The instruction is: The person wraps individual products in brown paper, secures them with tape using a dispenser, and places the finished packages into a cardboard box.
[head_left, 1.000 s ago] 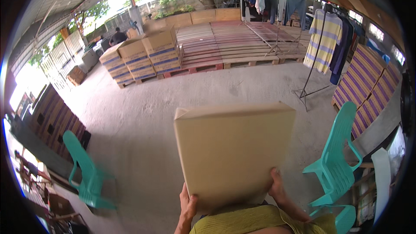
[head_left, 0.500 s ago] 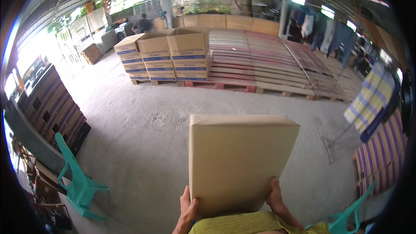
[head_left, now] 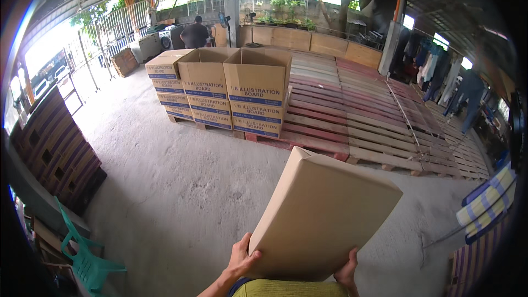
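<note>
Both my hands carry a large, flat parcel wrapped in plain brown paper [head_left: 330, 214], tilted to the right in front of my body. My left hand [head_left: 243, 258] grips its lower left edge, thumb on the near face and fingers round the side. At its lower right edge my right hand [head_left: 347, 268] is closed on it, thumb up along the side. The parcel's lower end reaches my yellow-green top. Ahead, beyond the parcel, cardboard cartons [head_left: 206, 91] with blue bands stand stacked on pallets; two in the top layer have their flaps raised.
Low wooden pallets [head_left: 379, 126] cover the floor to the right of the cartons. A green plastic chair [head_left: 88, 264] stands at the lower left, near a striped stack [head_left: 55, 154]. A cloth-draped rack [head_left: 487, 206] is at the right. A person [head_left: 196, 36] is at the back.
The cartons and pallets appear larger and closer. The parcel has tipped clockwise to the right, still held by both hands. The green chair at the lower right has left the view.
</note>
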{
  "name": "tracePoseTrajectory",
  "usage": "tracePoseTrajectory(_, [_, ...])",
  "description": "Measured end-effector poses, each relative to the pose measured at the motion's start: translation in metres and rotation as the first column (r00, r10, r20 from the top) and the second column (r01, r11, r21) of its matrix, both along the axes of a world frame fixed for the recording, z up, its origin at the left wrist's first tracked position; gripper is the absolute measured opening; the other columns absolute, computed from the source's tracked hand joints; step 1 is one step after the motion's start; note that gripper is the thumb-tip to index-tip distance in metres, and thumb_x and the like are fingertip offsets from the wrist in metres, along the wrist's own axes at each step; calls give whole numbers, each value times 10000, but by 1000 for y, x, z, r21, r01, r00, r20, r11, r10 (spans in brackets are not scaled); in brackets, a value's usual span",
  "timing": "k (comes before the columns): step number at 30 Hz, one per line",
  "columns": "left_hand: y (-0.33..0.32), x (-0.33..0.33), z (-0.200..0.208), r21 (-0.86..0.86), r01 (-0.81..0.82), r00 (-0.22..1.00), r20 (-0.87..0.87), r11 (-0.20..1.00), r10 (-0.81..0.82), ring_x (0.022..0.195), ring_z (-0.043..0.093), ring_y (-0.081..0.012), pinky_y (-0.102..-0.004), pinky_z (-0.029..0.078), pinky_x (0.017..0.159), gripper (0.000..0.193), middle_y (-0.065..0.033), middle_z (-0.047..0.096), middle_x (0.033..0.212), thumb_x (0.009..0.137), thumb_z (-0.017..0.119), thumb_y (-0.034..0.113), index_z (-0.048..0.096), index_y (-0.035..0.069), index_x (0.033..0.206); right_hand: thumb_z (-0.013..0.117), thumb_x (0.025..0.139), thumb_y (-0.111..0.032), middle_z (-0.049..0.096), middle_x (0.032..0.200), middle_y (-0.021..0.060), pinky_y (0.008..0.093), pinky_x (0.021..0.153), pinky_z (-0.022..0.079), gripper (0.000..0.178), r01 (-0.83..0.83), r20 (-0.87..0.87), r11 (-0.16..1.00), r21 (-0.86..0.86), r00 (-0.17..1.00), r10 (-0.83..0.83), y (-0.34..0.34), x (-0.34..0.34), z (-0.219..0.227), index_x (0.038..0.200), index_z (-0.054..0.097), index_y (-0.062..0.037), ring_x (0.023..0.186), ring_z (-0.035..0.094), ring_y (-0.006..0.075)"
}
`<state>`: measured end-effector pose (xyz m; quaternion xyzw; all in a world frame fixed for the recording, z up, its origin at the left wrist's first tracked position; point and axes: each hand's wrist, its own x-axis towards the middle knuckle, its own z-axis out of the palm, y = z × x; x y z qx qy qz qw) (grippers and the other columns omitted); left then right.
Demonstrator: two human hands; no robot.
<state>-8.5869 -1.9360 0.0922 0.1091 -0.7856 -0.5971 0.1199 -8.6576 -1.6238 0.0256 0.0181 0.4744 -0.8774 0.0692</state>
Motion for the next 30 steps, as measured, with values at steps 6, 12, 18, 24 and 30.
tracePoseTrajectory(6, [-97, -224, 10, 2, -98, 992, -76, 995, 98, 721, 565, -217, -356, 462, 633, 976, -151, 563, 751, 705, 510, 890, 526, -27, 1038, 371, 1027, -488, 482, 1377, 129, 416, 1061, 367, 601, -104, -112, 990, 92, 987, 114, -100, -265, 17, 1434, 362, -45, 1270, 462, 264])
tracePoseTrajectory(12, [-173, -390, 21, 81, -295, 944, -130, 952, 304, 724, 548, -193, -356, 454, 626, 994, -132, 562, 763, 703, 489, 902, 531, -29, 1046, 470, 967, -556, 545, 1295, 140, 406, 1009, 409, 674, -174, -219, 884, 433, 931, 291, -199, -472, 43, 1354, 454, -5, 1200, 510, 277])
tracePoseTrajectory(18, [-275, -557, -7, 108, -327, 929, -146, 939, 340, 724, 557, -202, -362, 466, 646, 1031, -123, 565, 785, 674, 500, 918, 535, -39, 1058, 512, 955, -507, 637, 1130, 182, 440, 903, 472, 597, 69, -540, 774, 630, 755, 372, -297, -681, 9, 1213, 568, 28, 1055, 599, 332])
tracePoseTrajectory(24, [-415, -757, 18, -137, -96, 965, -254, 986, 59, 818, 620, -334, -411, 486, 729, 974, -179, 598, 877, 620, 684, 814, 537, -28, 1086, 689, 853, -336, 636, 1130, 187, 466, 881, 494, 503, 440, -486, 232, 867, 849, 208, -399, -854, 3, 1209, 574, 0, 1063, 600, 384])
tracePoseTrajectory(30, [-497, -953, 98, -295, 188, 936, -236, 937, -263, 1013, 588, -412, -449, 464, 881, 982, -227, 582, 1094, 692, 667, 751, 444, -22, 1254, 745, 822, -347, 532, 1324, 152, 444, 981, 454, 677, 761, -785, 295, 578, 617, -53, -476, -997, 78, 1356, 470, -32, 1180, 546, 327])
